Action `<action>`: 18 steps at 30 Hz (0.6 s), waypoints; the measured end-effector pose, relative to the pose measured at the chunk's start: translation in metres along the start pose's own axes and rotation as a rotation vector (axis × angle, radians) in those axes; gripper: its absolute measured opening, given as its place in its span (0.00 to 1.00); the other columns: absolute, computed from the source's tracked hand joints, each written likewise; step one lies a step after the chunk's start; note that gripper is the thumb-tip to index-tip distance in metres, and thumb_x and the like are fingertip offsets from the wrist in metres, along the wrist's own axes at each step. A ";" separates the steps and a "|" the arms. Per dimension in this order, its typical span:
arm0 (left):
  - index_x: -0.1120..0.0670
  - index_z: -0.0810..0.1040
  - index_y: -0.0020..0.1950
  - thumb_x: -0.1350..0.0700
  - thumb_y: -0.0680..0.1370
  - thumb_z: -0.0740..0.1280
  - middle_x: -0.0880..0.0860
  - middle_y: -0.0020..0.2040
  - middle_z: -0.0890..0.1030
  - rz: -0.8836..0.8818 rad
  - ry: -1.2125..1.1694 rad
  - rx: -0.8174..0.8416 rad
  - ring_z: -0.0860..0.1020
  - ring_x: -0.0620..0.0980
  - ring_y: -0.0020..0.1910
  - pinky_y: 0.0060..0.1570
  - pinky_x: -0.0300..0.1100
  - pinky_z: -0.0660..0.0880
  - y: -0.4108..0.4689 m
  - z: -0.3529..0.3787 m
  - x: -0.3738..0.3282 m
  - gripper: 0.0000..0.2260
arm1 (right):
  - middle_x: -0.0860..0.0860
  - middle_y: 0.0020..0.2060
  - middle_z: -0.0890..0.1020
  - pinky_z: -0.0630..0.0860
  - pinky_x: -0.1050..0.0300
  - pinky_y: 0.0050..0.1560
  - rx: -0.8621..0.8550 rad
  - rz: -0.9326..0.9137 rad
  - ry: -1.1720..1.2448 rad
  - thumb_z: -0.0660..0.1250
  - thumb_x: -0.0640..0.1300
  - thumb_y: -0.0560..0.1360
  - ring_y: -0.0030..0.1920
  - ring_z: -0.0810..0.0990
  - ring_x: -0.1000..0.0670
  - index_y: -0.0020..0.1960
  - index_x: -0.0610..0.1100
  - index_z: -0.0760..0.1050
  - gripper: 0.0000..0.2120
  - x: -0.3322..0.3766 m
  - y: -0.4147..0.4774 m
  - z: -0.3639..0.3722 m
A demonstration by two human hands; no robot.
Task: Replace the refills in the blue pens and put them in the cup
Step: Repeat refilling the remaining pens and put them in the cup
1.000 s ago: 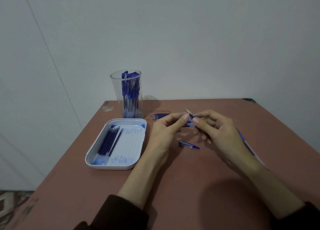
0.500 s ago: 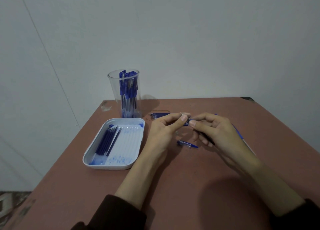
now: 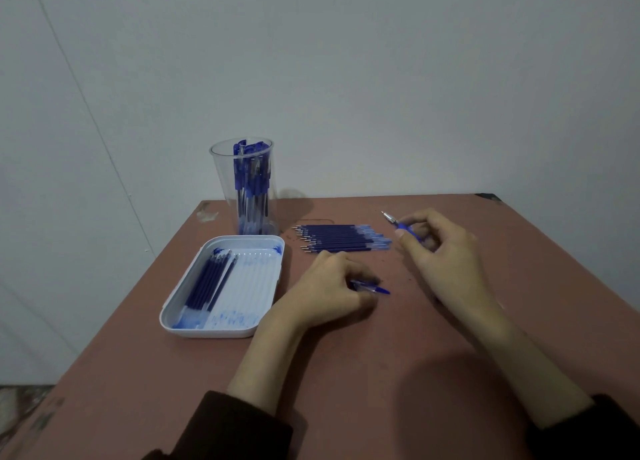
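Note:
My right hand (image 3: 443, 248) grips a blue pen (image 3: 398, 224) whose metal tip points up and to the left, just right of a row of several blue refills (image 3: 343, 238) lying on the table. My left hand (image 3: 329, 291) rests on the table with its fingers closed on the blue pen cap (image 3: 372, 288). A clear cup (image 3: 246, 189) with several blue pens stands at the back left. In front of it a white tray (image 3: 263, 307) holds several dark refills (image 3: 211, 281).
The reddish-brown table (image 3: 381, 373) ends at a grey wall behind. Its left edge runs close past the tray, with floor below at the bottom left. Blue ink smears mark the tray's bottom.
My hands have come apart. The left one dropped to the cap on the table, and the right one drew right with the pen, uncovering the refill row.

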State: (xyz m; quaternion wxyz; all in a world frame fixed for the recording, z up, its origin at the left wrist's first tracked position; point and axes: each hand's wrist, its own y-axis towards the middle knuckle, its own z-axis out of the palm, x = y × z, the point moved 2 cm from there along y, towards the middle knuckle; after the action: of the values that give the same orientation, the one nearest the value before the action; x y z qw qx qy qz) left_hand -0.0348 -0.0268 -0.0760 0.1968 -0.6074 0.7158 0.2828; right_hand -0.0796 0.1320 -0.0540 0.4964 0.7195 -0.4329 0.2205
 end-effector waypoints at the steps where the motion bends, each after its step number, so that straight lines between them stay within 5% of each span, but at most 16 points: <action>1: 0.48 0.84 0.53 0.55 0.72 0.71 0.41 0.46 0.79 0.004 0.021 0.000 0.74 0.45 0.53 0.58 0.41 0.72 0.000 -0.001 0.001 0.11 | 0.58 0.31 0.76 0.71 0.60 0.35 -0.009 -0.037 -0.074 0.70 0.44 0.72 0.30 0.72 0.58 0.45 0.51 0.78 0.03 0.002 -0.001 -0.001; 7: 0.48 0.80 0.45 0.57 0.72 0.73 0.44 0.39 0.80 -0.068 -0.157 -0.239 0.73 0.35 0.31 0.37 0.27 0.69 0.001 -0.007 0.003 0.06 | 0.61 0.35 0.77 0.76 0.54 0.42 0.001 -0.197 -0.255 0.70 0.45 0.72 0.37 0.77 0.55 0.46 0.54 0.78 0.05 0.007 -0.005 -0.002; 11: 0.46 0.78 0.43 0.61 0.71 0.74 0.47 0.41 0.81 -0.096 -0.336 -0.387 0.78 0.41 0.38 0.41 0.31 0.73 0.003 -0.011 0.006 0.10 | 0.56 0.36 0.79 0.74 0.54 0.40 0.041 -0.276 -0.328 0.67 0.46 0.69 0.39 0.77 0.52 0.44 0.53 0.78 0.05 0.006 -0.007 0.000; 18: 0.46 0.78 0.42 0.63 0.70 0.74 0.44 0.39 0.81 -0.028 -0.434 -0.377 0.78 0.39 0.37 0.40 0.31 0.74 0.003 -0.013 0.001 0.12 | 0.56 0.32 0.75 0.68 0.56 0.39 0.098 -0.299 -0.419 0.64 0.48 0.67 0.35 0.72 0.53 0.41 0.53 0.78 0.06 0.005 -0.006 0.004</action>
State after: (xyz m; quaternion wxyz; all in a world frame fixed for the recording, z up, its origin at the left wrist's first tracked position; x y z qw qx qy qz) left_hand -0.0373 -0.0356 -0.0664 0.2329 -0.5685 0.5831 0.5316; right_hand -0.0721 0.1275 -0.0552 0.3874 0.8288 -0.4036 0.0116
